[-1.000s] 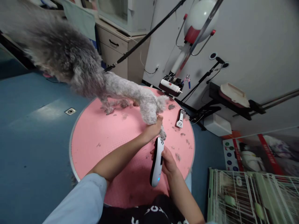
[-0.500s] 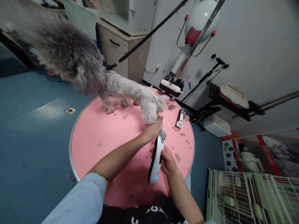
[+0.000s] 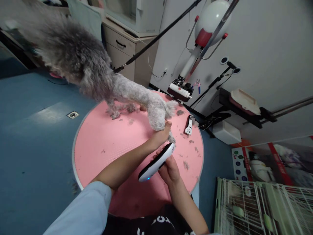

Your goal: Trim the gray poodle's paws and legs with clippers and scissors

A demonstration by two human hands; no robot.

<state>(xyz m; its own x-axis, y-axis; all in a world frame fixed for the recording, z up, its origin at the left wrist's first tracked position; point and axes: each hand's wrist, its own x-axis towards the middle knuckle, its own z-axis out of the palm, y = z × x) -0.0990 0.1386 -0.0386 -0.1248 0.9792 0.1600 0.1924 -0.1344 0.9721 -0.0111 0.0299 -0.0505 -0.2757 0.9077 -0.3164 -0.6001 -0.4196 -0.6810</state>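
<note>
A head-worn camera looked forward and steeply down from above the wearer's black printed garment (image 3: 149, 226), near the left hand (image 3: 161, 135) and right hand (image 3: 172, 169). Its wide view took in most of the round pink grooming table (image 3: 95, 143), reaching beyond to the drawer cabinet (image 3: 120, 60) at top, gray wall (image 3: 269, 45) at upper right and wire cage (image 3: 246, 205) at lower right.

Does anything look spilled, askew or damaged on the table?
Grey hair clumps are strewn over the pink table, mostly its right side, making it untidy; a clipper lies loose among them near the edge. No damage shows.
</note>
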